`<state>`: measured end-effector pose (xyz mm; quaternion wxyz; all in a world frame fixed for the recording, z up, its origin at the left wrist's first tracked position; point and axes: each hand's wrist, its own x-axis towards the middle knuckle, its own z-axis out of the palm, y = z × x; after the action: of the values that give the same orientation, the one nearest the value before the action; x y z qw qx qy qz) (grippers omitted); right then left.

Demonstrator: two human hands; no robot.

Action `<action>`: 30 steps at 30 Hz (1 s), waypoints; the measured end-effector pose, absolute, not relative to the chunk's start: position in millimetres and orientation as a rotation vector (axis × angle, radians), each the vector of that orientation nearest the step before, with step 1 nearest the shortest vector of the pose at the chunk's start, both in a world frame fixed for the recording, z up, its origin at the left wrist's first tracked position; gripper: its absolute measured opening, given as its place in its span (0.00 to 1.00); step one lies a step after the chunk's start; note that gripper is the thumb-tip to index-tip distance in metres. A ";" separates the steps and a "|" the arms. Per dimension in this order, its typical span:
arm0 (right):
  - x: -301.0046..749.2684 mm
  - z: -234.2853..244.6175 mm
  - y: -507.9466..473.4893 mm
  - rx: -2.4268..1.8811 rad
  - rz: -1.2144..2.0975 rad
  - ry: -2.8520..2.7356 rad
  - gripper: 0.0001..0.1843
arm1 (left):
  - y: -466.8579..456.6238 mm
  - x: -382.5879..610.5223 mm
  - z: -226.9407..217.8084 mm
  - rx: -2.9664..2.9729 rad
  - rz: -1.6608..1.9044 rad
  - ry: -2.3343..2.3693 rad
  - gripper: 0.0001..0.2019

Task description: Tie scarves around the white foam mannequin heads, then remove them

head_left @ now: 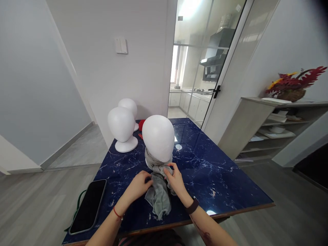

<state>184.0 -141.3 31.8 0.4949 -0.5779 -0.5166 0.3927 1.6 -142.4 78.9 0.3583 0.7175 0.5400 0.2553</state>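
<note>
A white foam mannequin head (pixel 158 137) stands near the middle of the dark blue marble table (pixel 220 177). A grey scarf (pixel 159 198) is wrapped round its neck, and its loose ends hang down onto the table toward me. My left hand (pixel 138 186) is closed on the scarf at the left, below the neck. My right hand (pixel 175 179) pinches the scarf at the right, just under the head's base; a dark band sits on that wrist.
Two more white mannequin heads (pixel 122 127) (pixel 128 106) stand at the back left, with something red (pixel 141 125) behind them. A black phone (pixel 89 205) lies at the front left corner. A glass door (pixel 220 68) and shelves (pixel 271 126) are at the right.
</note>
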 end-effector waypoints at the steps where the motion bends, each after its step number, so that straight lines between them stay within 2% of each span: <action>1: 188.1 32.8 -146.1 -1.445 0.850 -1.322 0.20 | -136.6 -2.2 77.5 1.681 0.730 1.422 0.08; 5: 214.2 35.6 -145.5 -1.512 0.605 -1.564 0.17 | -121.5 3.6 62.5 0.986 0.966 1.369 0.11; 8: 236.1 35.6 -113.8 -1.486 0.483 -1.540 0.17 | -119.2 17.8 51.7 0.840 1.067 1.362 0.13; 10: 246.3 34.8 -86.3 -1.415 0.477 -1.624 0.23 | -119.1 26.0 47.9 0.824 1.074 1.355 0.15; 13: 252.7 33.2 -57.0 -1.229 0.666 -1.909 0.37 | -119.4 33.5 46.0 0.785 1.089 1.335 0.16; 16: 250.2 30.3 -51.9 -1.070 0.819 -2.050 0.45 | -121.5 36.0 46.8 0.750 1.105 1.325 0.18; 19: 239.6 24.2 -62.2 -1.101 0.655 -2.027 0.45 | -127.3 39.2 50.5 0.744 1.098 1.323 0.24; 22: 222.4 17.4 -75.2 -1.367 0.406 -1.961 0.38 | -134.3 48.6 56.8 0.787 1.024 1.304 0.27; 25: 206.8 14.7 -84.1 -1.616 0.253 -1.884 0.32 | -139.3 60.9 60.4 0.794 1.042 1.310 0.23; 30: 201.1 20.4 -89.6 -1.718 0.227 -1.898 0.32 | -146.5 63.9 54.1 0.692 0.967 1.246 0.06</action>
<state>201.1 -89.6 20.4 0.2820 -0.6413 -0.7086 0.0848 63.9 -146.5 54.1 0.6516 0.3048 0.5489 0.4257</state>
